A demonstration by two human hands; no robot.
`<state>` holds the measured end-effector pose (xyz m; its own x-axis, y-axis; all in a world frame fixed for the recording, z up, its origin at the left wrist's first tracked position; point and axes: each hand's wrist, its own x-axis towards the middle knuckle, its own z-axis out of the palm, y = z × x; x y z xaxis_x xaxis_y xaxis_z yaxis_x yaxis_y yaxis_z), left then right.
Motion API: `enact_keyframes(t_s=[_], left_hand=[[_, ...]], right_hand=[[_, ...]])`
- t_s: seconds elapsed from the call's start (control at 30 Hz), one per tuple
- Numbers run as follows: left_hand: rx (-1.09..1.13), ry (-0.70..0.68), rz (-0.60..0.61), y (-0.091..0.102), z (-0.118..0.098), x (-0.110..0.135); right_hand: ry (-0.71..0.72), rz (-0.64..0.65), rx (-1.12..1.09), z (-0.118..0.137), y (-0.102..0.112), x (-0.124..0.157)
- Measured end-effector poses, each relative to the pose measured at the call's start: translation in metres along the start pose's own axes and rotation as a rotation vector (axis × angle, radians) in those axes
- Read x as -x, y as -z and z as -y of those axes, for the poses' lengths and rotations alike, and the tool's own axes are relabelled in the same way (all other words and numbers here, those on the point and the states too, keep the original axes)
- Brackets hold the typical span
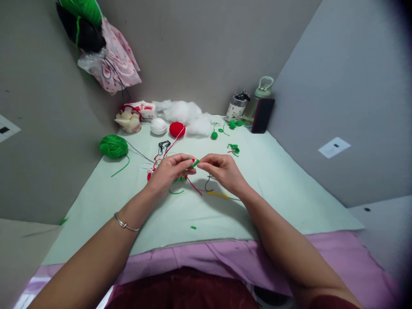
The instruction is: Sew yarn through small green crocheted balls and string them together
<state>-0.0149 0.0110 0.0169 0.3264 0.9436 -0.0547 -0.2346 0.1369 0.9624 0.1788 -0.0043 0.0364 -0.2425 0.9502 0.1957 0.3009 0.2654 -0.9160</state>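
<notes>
Between the fingers of my left hand (170, 169) is a small red, white and green crochet piece (194, 163). My right hand (223, 169) is pinched at the piece's right edge; whatever its fingertips grip is too small to make out. Below it a dark strand (207, 184) curls down to the table. A crochet hook with a yellow handle (218, 195) lies under my right wrist. Beneath and beside my left hand are red, white and green yarn pieces, partly hidden, and a red yarn end (195, 186) trails out from them.
Farther back stand a green yarn ball (113, 146), a white ball (159, 126), a red yarn ball (177, 129) and white stuffing (183, 112). At the back right are a pen holder (236, 108), a bottle (254, 105) and a phone (263, 116). Small green pieces (234, 148) lie nearer.
</notes>
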Motion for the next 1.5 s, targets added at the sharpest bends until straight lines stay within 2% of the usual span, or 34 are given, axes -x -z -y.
enact_keyframes(t_s=[0.33,0.57,0.83,1.27,1.5], left_hand=[[0.090,0.025,0.130,-0.002,-0.005,0.004],[0.115,0.014,0.042,-0.008,-0.001,0.004],[0.122,0.007,-0.026,-0.005,-0.006,0.002],[0.115,-0.005,0.003,0.000,-0.005,0.001],[0.122,0.011,0.029,-0.003,0.001,0.001]], right_hand=[[0.047,0.067,-0.120,-0.007,0.005,-0.004],[0.012,0.023,-0.141,-0.005,0.001,-0.005],[0.034,0.172,-0.071,-0.010,0.012,-0.004],[-0.001,0.217,-0.074,-0.006,0.018,0.000],[0.005,0.140,-0.158,-0.010,0.007,-0.004]])
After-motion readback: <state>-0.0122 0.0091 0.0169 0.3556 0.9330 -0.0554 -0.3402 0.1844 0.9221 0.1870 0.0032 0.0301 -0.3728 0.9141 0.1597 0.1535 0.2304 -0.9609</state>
